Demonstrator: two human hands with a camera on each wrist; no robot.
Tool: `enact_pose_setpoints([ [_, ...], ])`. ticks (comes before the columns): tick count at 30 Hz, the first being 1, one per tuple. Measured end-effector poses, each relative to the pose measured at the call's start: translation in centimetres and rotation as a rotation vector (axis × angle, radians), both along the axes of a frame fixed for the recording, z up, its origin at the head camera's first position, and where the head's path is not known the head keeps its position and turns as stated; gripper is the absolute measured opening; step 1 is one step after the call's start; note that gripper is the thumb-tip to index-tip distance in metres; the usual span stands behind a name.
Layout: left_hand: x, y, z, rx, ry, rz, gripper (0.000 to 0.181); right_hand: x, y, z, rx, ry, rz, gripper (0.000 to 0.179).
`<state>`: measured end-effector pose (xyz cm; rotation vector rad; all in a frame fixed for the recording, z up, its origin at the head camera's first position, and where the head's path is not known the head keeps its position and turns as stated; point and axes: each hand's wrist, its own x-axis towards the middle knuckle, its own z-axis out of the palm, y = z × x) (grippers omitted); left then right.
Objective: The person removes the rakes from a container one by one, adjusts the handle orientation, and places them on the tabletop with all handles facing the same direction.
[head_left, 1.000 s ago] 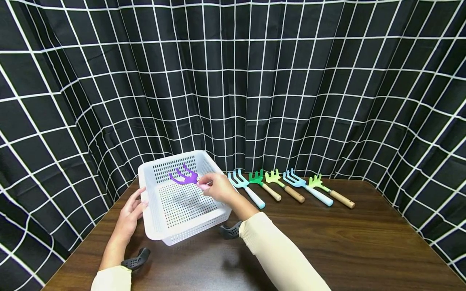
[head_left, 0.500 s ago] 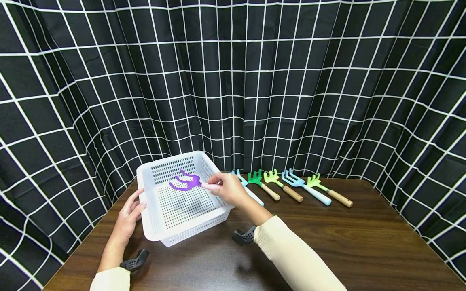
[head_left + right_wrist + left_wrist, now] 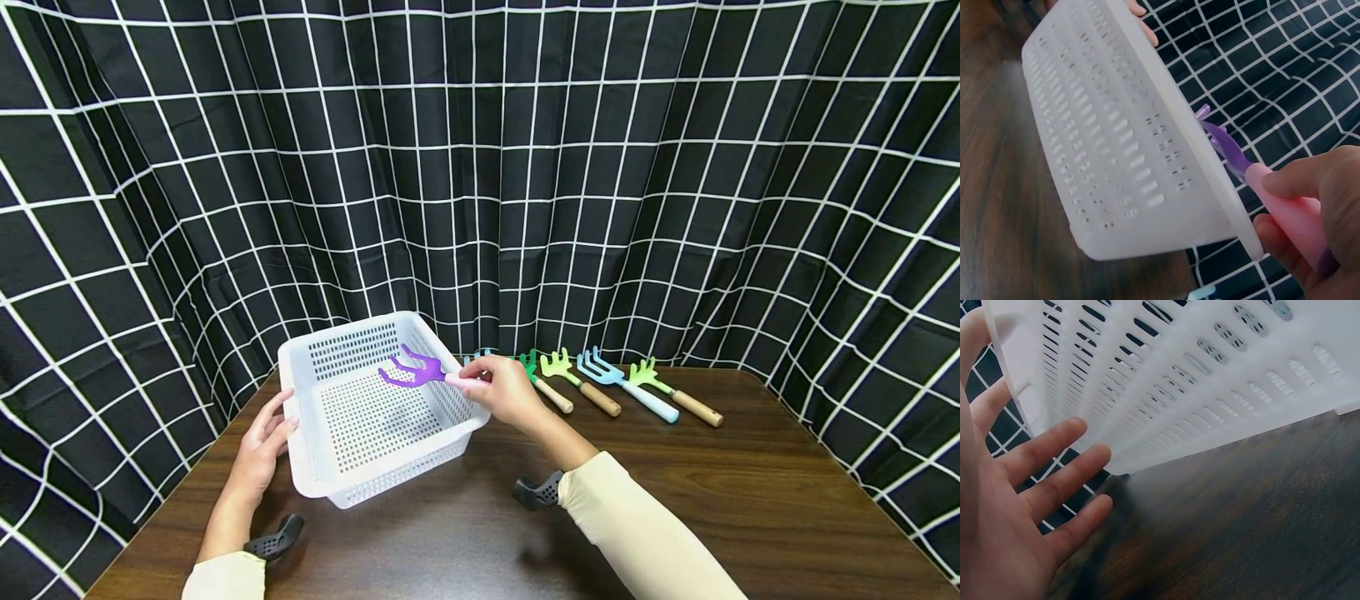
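My right hand [image 3: 504,388] grips the pink handle of a small garden hand rake with a purple head [image 3: 422,370]. Its tines hang over the inside of a white perforated plastic basket [image 3: 390,463], close to the right rim. In the right wrist view thumb and fingers wrap the pink handle [image 3: 1288,212], just beyond the rim. My left hand [image 3: 258,450] holds the basket's left rim between thumb and index finger. The left wrist view shows the other fingers [image 3: 1069,481] spread loosely beside the basket wall [image 3: 1166,394]. The basket's visible floor holds no tool.
Several more hand rakes lie in a row at the back right: a green one [image 3: 553,395], a lime one [image 3: 585,385], a light blue one [image 3: 633,387] and another lime one [image 3: 678,396]. A pale blue rake [image 3: 478,357] is mostly hidden behind my right hand. A gridded black curtain [image 3: 570,167] encloses the brown table [image 3: 720,500].
My right hand has drawn the purple rake rightwards, from over the basket's middle to its right rim. The left hand and basket have stayed nearly in place.
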<state>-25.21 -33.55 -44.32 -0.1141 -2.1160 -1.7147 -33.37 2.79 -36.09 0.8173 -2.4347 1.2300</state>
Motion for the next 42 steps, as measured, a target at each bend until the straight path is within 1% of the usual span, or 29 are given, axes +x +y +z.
enact_pose_setpoints([
  [7, -0.1, 0.1, 0.0, -0.010, -0.016, -0.003, 0.049, 0.6, 1.5, 0.1, 0.023, 0.024, 0.012, 0.013],
  [13, 0.2, 0.1, 0.0, 0.024, 0.019, -0.030, 0.048, 0.9, 2.7, -0.1, 0.065, 0.042, -0.008, 0.010],
  [17, 0.3, 0.1, -0.1, 0.028, 0.037, -0.041, 0.047, 1.0, 3.7, -0.3, 0.073, 0.040, -0.006, 0.012],
  [21, 0.3, 0.1, -0.1, 0.028, 0.038, -0.045, 0.048, 1.0, 4.9, -0.4, 0.091, 0.031, 0.002, 0.016],
  [24, 0.3, 0.1, -0.1, 0.033, 0.051, -0.053, 0.048, 0.8, 5.9, -0.9, 0.077, -0.003, -0.019, 0.020],
  [29, 0.2, -0.1, -0.2, 0.032, 0.067, -0.057, 0.048, 0.4, 7.4, -1.4, 0.056, -0.025, -0.045, 0.016],
  [33, 0.2, -0.1, -0.1, 0.017, 0.059, -0.049, 0.049, 0.3, 8.4, -1.7, 0.050, -0.009, -0.108, 0.014],
  [38, 0.3, -0.1, 0.0, 0.013, 0.047, -0.043, 0.049, 0.3, 9.9, -1.9, 0.059, 0.021, -0.203, 0.018],
  [42, 0.4, 0.0, -0.1, 0.004, 0.032, -0.042, 0.049, 0.3, 11.2, -2.3, 0.051, 0.055, -0.236, 0.019],
])
